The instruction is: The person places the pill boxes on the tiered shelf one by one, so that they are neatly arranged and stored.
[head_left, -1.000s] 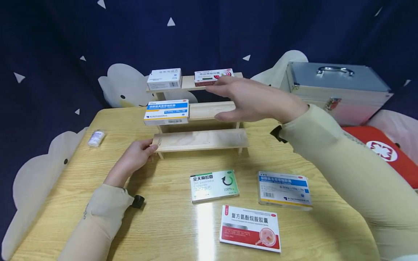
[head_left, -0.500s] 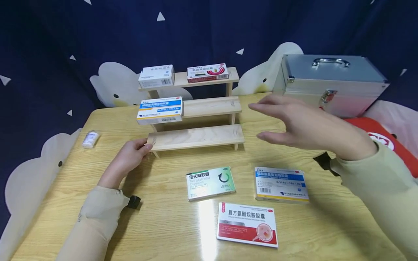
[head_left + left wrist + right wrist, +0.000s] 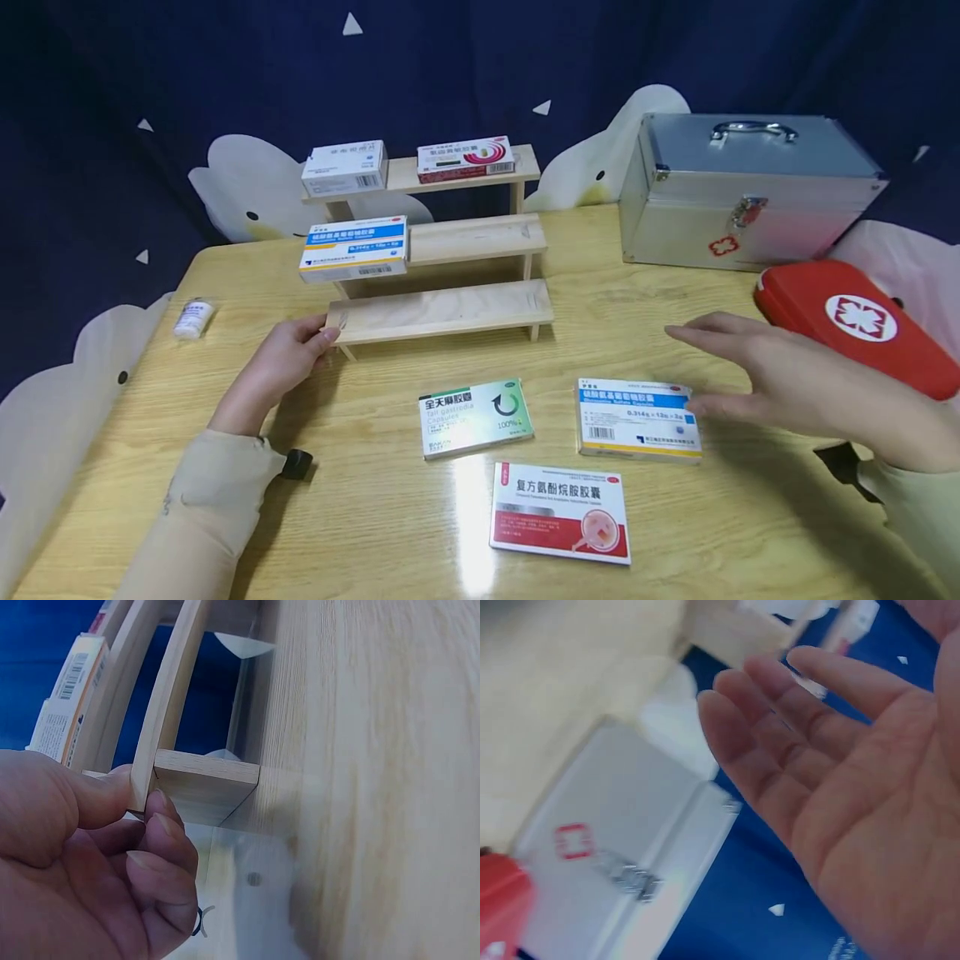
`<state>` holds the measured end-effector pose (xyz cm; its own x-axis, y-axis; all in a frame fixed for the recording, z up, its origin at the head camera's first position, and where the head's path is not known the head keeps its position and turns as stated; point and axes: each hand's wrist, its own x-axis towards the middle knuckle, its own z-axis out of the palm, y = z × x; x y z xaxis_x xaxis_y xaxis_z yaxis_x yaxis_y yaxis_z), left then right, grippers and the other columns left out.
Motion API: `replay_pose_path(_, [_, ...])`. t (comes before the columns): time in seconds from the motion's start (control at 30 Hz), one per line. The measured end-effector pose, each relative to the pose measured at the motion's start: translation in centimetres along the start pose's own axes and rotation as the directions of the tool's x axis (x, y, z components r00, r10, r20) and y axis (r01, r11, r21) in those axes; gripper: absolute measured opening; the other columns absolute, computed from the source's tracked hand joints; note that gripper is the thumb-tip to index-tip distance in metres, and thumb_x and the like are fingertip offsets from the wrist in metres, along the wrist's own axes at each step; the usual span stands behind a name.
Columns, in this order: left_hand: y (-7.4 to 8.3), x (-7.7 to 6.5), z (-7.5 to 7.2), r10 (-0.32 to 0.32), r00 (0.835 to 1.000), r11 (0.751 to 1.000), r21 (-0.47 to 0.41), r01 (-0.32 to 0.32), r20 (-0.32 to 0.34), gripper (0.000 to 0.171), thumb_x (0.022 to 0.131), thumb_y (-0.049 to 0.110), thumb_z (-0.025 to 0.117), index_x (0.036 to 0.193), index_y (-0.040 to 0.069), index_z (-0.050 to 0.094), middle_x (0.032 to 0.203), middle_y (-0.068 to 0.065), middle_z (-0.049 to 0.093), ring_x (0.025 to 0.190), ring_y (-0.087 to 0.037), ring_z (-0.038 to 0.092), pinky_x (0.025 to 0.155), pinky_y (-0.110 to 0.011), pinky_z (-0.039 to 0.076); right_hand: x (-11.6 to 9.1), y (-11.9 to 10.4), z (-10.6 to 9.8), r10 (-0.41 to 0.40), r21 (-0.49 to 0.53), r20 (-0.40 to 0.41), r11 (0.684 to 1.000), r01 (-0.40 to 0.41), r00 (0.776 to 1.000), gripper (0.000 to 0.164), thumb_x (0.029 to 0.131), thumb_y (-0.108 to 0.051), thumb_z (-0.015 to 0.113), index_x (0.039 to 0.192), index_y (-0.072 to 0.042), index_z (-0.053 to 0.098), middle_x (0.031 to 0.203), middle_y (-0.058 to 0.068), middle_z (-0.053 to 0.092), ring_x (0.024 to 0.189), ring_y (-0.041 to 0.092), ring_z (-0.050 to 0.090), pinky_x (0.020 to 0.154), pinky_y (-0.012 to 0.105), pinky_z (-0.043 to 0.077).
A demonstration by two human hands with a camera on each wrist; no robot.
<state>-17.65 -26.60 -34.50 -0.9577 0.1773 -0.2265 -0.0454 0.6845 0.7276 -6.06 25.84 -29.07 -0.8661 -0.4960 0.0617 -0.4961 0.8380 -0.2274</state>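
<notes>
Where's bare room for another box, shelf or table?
Bare: wooden shelf, bottom tier; middle tier, right of its glucosamine sulfate box; tabletop between shelf and silver case. Crowded: top tier, two boxes; center-front tabletop, three boxes.

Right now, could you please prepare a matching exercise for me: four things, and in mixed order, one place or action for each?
1. Green-and-white gastrodia capsules box
2. Left hand
3. Silver case
4. Small white bottle

A. Near the left edge of the table
B. Gripping the wooden shelf
C. Beside the red pouch
D. In front of the wooden shelf

Pairs: 1-D, 2-B, 3-C, 4-A
</notes>
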Motion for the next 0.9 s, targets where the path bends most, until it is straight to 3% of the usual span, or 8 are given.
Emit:
replay_pose_path(0.13, [-0.1,-0.1,-0.1,-0.002,1.000,1.000,0.006,0.003,-0.009,0.045,0.108,0.025,0.042,0.145,-0.001,0.045,0.095,-0.016,0.051,0.084,-0.026,0.048,0.066,-0.029,0.042,-1.2,1.0,1.6,0.036,0.011,0.072,0.999,-0.037,0.997,0.086,0.070,-0.042,0.090,0.140,-0.007,0.056,0.130,0.011,0.057,0.112,0.027,0.057,0.085,0.049,0.052])
replay_pose_path(0.43, [-0.1,-0.1,-0.1,0.037,0.999,0.999,-0.014,-0.037,-0.016,0.034,0.108,0.022,0.043,0.129,-0.002,0.055,0.082,-0.013,0.050,0.073,-0.023,0.046,0.059,-0.029,0.038,-2.7,1.8,4.3,0.028,0.023,0.011,0.999,-0.029,1.000,0.090,0.066,-0.051,0.089,0.137,-0.006,0.059,0.126,0.009,0.058,0.110,0.025,0.057,0.085,0.050,0.051])
replay_pose_path(0.67, [-0.1,-0.1,-0.1,-0.002,1.000,1.000,-0.028,0.002,0.000,0.044,0.108,0.024,0.043,0.144,-0.001,0.047,0.088,-0.014,0.050,0.077,-0.024,0.047,0.059,-0.029,0.039,-3.1,1.7,5.3,0.081,0.078,0.078,0.993,-0.087,0.994,0.104,0.068,-0.067,0.079,0.144,-0.002,0.049,0.135,0.016,0.050,0.120,0.035,0.049,0.092,0.057,0.045])
replay_pose_path(0.9, [-0.4,0.2,0.0,-0.018,1.000,1.000,-0.020,0.018,0.010,0.046,0.108,0.024,0.042,0.147,0.000,0.043,0.091,-0.016,0.051,0.078,-0.025,0.047,0.060,-0.028,0.040,-3.0,1.5,5.7,0.075,0.076,0.074,0.994,-0.081,0.994,0.108,0.068,-0.066,0.080,0.146,0.000,0.046,0.137,0.017,0.048,0.121,0.035,0.049,0.093,0.056,0.045])
